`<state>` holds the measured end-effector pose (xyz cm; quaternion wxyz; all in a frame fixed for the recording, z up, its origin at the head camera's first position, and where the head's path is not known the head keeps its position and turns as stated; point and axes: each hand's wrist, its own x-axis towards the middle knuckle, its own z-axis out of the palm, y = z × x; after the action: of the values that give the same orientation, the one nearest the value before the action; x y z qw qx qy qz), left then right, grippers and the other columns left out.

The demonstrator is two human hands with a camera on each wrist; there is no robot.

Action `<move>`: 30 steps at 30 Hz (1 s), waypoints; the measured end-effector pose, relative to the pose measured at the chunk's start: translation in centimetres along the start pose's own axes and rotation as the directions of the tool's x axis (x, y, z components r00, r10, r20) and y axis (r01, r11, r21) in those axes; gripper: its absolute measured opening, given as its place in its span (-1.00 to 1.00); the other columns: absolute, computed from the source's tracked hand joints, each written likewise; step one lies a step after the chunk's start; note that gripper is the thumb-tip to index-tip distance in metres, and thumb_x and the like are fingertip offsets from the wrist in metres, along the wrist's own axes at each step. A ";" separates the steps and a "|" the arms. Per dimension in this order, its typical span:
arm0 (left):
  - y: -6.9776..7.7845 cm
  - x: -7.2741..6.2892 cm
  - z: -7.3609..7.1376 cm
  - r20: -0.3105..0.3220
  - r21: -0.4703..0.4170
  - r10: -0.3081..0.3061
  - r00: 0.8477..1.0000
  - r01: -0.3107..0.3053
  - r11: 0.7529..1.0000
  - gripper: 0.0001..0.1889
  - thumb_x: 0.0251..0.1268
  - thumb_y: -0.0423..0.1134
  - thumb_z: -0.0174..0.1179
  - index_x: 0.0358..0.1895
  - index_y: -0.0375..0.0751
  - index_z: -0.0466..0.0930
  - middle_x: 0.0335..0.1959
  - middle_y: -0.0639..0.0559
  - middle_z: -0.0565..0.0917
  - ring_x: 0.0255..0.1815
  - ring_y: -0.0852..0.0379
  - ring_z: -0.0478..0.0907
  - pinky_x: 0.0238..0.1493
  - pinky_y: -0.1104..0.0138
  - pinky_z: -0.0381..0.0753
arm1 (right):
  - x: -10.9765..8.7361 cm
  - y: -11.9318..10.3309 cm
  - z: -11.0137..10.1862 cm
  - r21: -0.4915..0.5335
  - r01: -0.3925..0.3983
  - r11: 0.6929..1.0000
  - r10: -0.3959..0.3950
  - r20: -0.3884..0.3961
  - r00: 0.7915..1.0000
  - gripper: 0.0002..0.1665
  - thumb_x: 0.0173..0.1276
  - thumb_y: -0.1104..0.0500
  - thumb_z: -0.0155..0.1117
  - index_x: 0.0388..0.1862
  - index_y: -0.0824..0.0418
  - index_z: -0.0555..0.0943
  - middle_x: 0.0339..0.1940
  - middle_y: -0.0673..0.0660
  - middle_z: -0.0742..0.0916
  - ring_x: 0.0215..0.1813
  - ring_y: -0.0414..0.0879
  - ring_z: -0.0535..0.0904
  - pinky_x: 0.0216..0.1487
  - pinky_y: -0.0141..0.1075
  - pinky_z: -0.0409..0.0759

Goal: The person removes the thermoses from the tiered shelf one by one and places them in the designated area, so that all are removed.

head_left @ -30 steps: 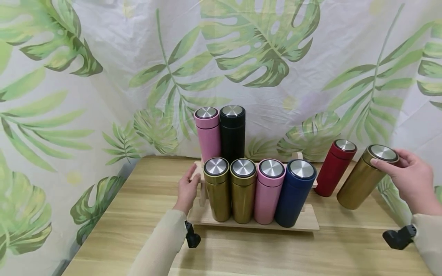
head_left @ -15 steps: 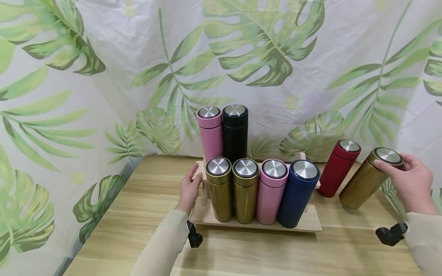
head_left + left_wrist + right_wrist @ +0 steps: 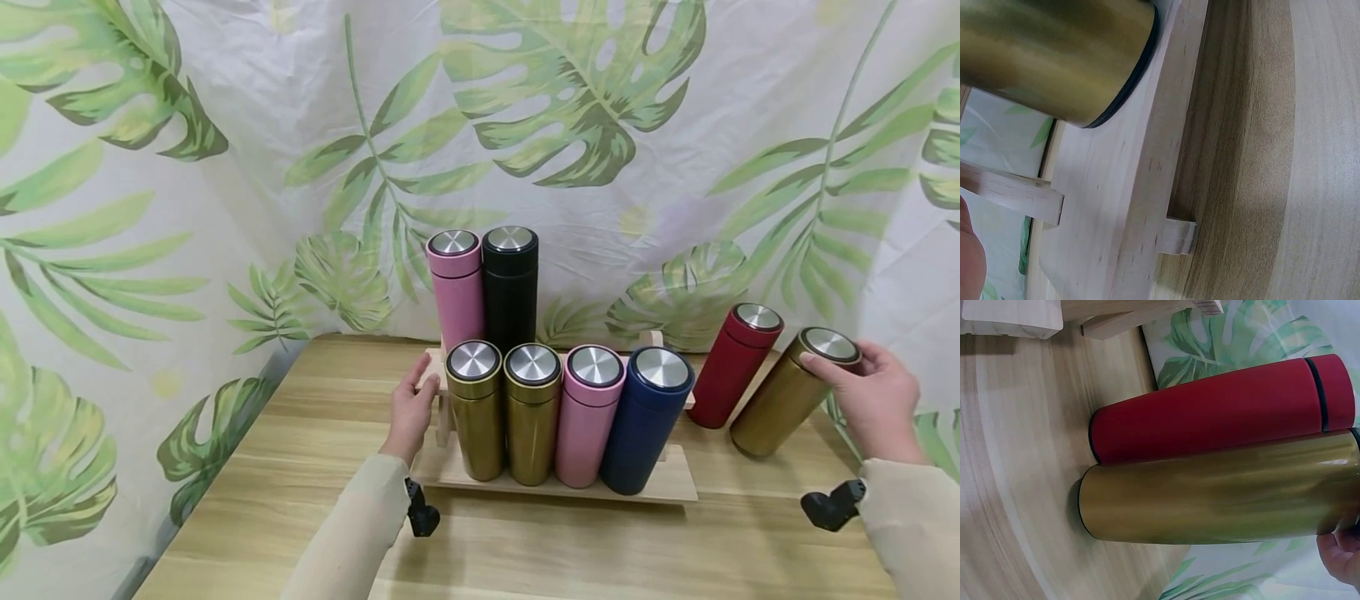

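At the right of the head view my right hand (image 3: 873,396) grips a gold vacuum flask (image 3: 787,400) just below its silver-topped lid. The flask stands beside a red flask (image 3: 1210,412); in the right wrist view their sides look to be touching. My left hand (image 3: 411,417) holds the left end of a two-tier wooden rack (image 3: 675,479), at its upper board. Along the rack's lower board stand two gold flasks (image 3: 477,417), a pink flask (image 3: 588,425) and a blue flask (image 3: 647,425). Behind them, on the upper tier, are another pink flask (image 3: 457,292) and a black flask (image 3: 512,292).
The rack sits on a wood-grain table (image 3: 300,492). A leaf-print cloth (image 3: 247,100) hangs behind the table and along its left side. In the left wrist view, a foot (image 3: 1177,236) juts from beneath the lower board.
My right hand has shifted slightly left with the gold flask, closing the gap to the red one. The left hand stays on the rack. The head view has swung slightly.
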<state>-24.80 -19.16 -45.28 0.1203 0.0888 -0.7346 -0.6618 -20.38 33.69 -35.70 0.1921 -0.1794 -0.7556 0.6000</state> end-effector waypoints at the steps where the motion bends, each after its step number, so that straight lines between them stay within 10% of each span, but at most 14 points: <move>1: 0.0 0.0 0.0 -0.001 0.000 0.000 1.000 0.000 1.000 -0.52 0.32 -0.27 0.06 0.32 -0.04 0.33 0.29 0.07 0.40 -0.45 0.34 0.37 -0.29 0.38 0.47 | 0.0 0.1 0.0 -0.001 -0.001 1.000 0.001 0.001 1.000 -0.57 0.03 0.19 0.45 -0.28 -0.11 0.38 -0.59 -0.51 0.56 -0.46 -0.63 0.45 -0.46 -0.74 0.39; 13: 0.8 -0.3 0.0 -0.003 0.006 -0.029 1.000 0.029 1.000 -0.51 0.31 -0.28 0.06 0.32 -0.03 0.33 0.16 -0.06 0.48 -0.45 0.36 0.34 -0.33 0.43 0.43 | 0.1 1.2 0.2 -0.057 -0.009 0.998 0.009 0.009 1.000 -0.52 0.04 0.12 0.45 -0.15 -0.13 0.38 -0.54 -0.55 0.49 -0.41 -0.64 0.42 -0.43 -0.73 0.38; 21: -0.3 0.2 0.1 -0.025 0.006 -0.026 0.999 0.026 1.000 -0.52 0.31 -0.26 0.07 0.30 0.02 0.36 -0.18 0.00 0.53 -0.44 0.35 0.38 -0.32 0.41 0.44 | 0.1 0.6 0.0 -0.250 0.000 0.968 0.015 0.060 0.998 0.04 0.08 -0.05 0.41 0.37 0.41 0.14 -0.41 -0.41 0.50 -0.41 -0.63 0.37 -0.45 -0.67 0.41; 24: -0.3 0.2 0.1 -0.020 0.010 -0.026 0.999 0.027 1.000 -0.52 0.32 -0.25 0.06 0.31 0.01 0.34 -0.15 0.01 0.53 -0.44 0.34 0.37 -0.35 0.43 0.42 | 0.0 0.1 -0.1 -0.287 -0.007 0.958 0.037 0.098 0.995 0.08 0.14 -0.09 0.34 0.42 0.40 0.02 -0.04 0.03 0.66 -0.02 -0.37 0.53 -0.09 -0.57 0.48; 27: -0.2 0.1 0.1 -0.016 0.012 -0.029 0.999 0.029 1.000 -0.52 0.32 -0.25 0.06 0.32 0.01 0.34 -0.11 -0.05 0.53 -0.42 0.32 0.38 -0.37 0.47 0.41 | 0.0 -0.7 -0.1 -0.302 -0.008 0.953 0.051 0.133 0.990 0.12 0.21 -0.13 0.24 0.46 0.37 -0.15 0.42 0.39 0.18 0.40 0.03 0.19 0.34 -0.31 0.24; 30: 0.0 0.1 0.1 -0.016 0.014 -0.034 0.999 0.035 0.999 -0.52 0.31 -0.24 0.06 0.32 0.03 0.34 -0.06 -0.07 0.53 -0.39 0.31 0.39 -0.34 0.46 0.43 | 0.2 -2.1 -0.1 -0.278 0.006 0.960 0.035 0.144 0.989 0.11 0.25 -0.13 0.19 0.47 0.35 -0.19 0.46 0.39 0.02 0.46 0.16 -0.05 0.42 -0.12 0.03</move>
<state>-24.91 -19.13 -45.33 0.1141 0.1076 -0.7367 -0.6577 -20.59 33.46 -33.63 0.1040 -0.1651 -0.8431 0.5010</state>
